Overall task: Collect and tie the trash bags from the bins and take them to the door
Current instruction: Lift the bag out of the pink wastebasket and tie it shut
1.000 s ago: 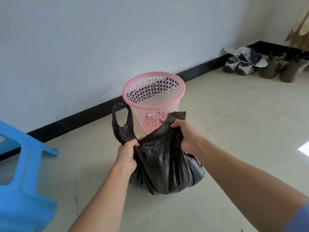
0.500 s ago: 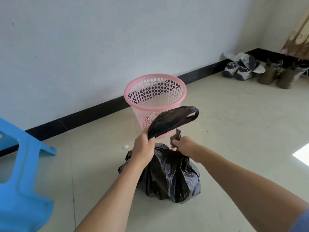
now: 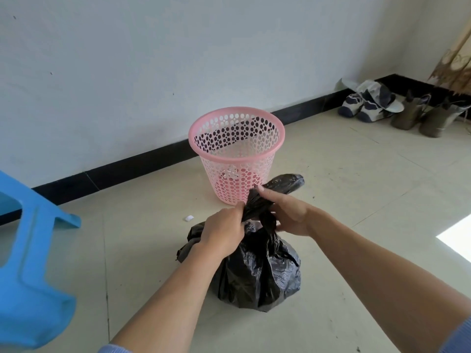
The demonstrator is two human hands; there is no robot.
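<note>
One wide-angle camera, worn on the person's head (the only view), looks forward and steeply down onto the pale tiled floor [image 3: 356,200]. It sits close above the floor, facing the plain white wall [image 3: 127,59] with its black skirting strip [image 3: 127,169].

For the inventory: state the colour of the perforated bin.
The bin is pink; the head view shows it.

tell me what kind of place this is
Likely a room in a home, perhaps near the entrance: shoes and boots line the wall, and a pink wastebasket and blue plastic stool sit on the tiled floor.
</note>
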